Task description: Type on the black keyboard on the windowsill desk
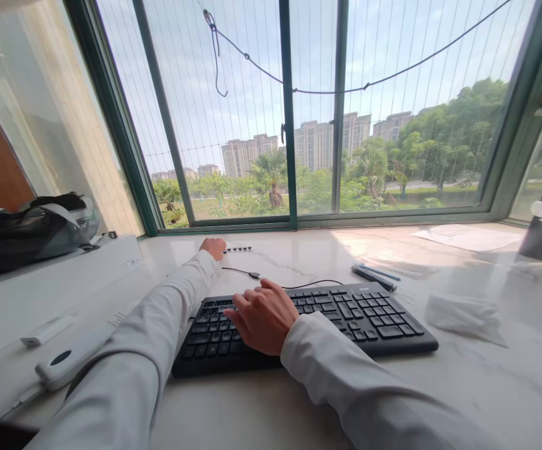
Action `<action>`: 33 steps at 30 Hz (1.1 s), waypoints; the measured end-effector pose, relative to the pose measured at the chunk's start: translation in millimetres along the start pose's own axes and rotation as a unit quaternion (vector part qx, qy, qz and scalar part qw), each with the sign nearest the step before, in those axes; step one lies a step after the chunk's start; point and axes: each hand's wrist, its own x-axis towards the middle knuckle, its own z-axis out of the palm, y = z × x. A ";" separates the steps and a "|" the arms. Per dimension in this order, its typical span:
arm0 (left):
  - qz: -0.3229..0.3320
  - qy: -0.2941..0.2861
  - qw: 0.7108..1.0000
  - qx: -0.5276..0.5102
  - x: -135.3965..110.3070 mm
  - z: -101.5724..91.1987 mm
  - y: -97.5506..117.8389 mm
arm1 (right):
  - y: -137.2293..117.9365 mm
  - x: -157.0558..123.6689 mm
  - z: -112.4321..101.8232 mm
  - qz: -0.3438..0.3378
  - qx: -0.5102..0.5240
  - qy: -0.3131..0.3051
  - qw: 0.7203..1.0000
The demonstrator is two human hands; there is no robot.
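Stretched far forward, my left hand (214, 248) is closed at the left end of a row of small black keycaps (239, 249) on the white countertop. Its fingertips are pinched at the endmost keycap. A black keyboard (378, 312) lies in front of me, slightly turned. My right hand (267, 317) hovers over or rests on its left half, thumb and forefinger apart, the other fingers bent and partly hidden. I see nothing held in it. Some key spots at the keyboard's upper left look bare of caps. The keyboard's cable (317, 282) runs behind it to a USB plug (254, 275).
Right of the keyboard are slim dark and blue tools (374, 276) and a crumpled clear plastic bag (462, 312). Paper (467, 237) lies by the window. On the left stand a white box (55, 281) with a black bag (31, 231) and a white corded device (64, 359).
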 end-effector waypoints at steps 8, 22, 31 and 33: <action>0.015 -0.001 1.000 0.012 2.8 -7.6 8.4 | -1.0 0.5 -0.9 -0.008 0.004 -0.010 1.000; 0.021 0.084 0.996 -0.037 -45.2 -79.6 32.1 | 2.7 1.0 0.0 0.002 -0.026 0.005 1.000; 0.128 0.232 0.949 -0.170 -164.8 -139.4 84.8 | 17.4 0.6 2.4 0.139 -0.036 0.004 0.990; 0.142 0.248 0.937 -0.199 -180.6 -135.9 95.1 | 23.0 1.0 4.1 0.170 -0.047 0.008 0.984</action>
